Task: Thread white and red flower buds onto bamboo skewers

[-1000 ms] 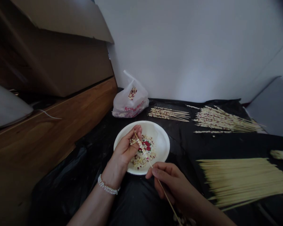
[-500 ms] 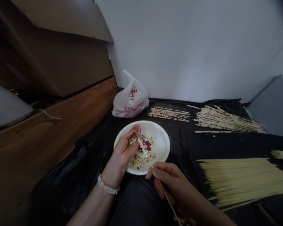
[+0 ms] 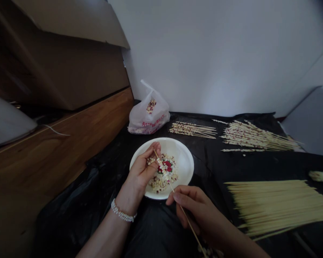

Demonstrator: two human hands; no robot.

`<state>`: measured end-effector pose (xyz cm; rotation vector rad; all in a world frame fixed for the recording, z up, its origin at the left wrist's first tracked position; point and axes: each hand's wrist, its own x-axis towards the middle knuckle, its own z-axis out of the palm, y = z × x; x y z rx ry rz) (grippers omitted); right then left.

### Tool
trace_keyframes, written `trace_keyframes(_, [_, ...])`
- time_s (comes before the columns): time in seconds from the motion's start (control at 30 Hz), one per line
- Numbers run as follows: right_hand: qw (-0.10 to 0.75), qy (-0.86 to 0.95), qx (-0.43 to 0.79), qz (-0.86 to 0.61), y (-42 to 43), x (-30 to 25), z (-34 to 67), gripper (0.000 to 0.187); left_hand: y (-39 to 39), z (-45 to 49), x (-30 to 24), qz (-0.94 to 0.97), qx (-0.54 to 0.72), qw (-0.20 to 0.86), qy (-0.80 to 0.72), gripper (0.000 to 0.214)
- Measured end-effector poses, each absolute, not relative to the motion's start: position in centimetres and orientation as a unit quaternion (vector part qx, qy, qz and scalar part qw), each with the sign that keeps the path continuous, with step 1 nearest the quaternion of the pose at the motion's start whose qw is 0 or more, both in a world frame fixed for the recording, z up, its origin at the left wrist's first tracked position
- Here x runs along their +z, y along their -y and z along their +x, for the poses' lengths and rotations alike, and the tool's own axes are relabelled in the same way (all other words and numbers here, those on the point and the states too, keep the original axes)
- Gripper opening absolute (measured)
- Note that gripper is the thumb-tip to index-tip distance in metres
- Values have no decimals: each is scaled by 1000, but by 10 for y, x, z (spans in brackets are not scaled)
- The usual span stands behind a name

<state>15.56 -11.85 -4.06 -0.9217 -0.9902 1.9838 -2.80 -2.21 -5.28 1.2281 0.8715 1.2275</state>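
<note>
My right hand (image 3: 192, 206) grips a thin wooden skewer (image 3: 190, 224) between thumb and fingers. Pale kernels with dark red marks are threaded along its upper part (image 3: 163, 170). The bare tip points up and left, at the fingers of my left hand (image 3: 145, 166). That hand is cupped over the bowl, fingers curled, with a few loose kernels (image 3: 150, 161) in it. Whether its fingertips pinch the skewer tip is hard to make out. Below lies a white bowl (image 3: 185, 154) with a red flower pattern at its bottom and loose kernels (image 3: 159, 184) scattered inside.
A tied white plastic bag (image 3: 150, 118) stands behind the bowl. Filled skewers lie in a small group (image 3: 192, 129) and a larger pile (image 3: 250, 136). Bare skewers (image 3: 280, 204) spread at right on black plastic sheeting (image 3: 210, 168). A cardboard box (image 3: 91, 71) rises at left.
</note>
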Motion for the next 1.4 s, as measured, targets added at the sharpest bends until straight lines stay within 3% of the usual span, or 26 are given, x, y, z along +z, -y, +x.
trace_keyframes(0.23, [362,382,769,-363,119,-43,155,34,21,-28,-62,514,562,534,-368,57])
trace_keyframes(0.47, [361,378,775,-356,119,-43,157,31,17,-22,-55,412,589,579,-384,48])
trace_keyframes(0.8, [363,367,782,-349,119,-43,156,30,21,-23,-43,332,584,626,-397,61])
trace_keyframes(0.97, [363,372,781,-346,120,-44,157,30,21,-22,-42,311,589,627,-404,53])
trace_keyframes(1.13, [360,371,781,-352,120,-41,156,31,25,-19,-35,298,583,636,-409,63])
trace_keyframes(1.4, [367,376,771,-361,116,-39,160,29,12,-10,-22,115,589,703,-382,42])
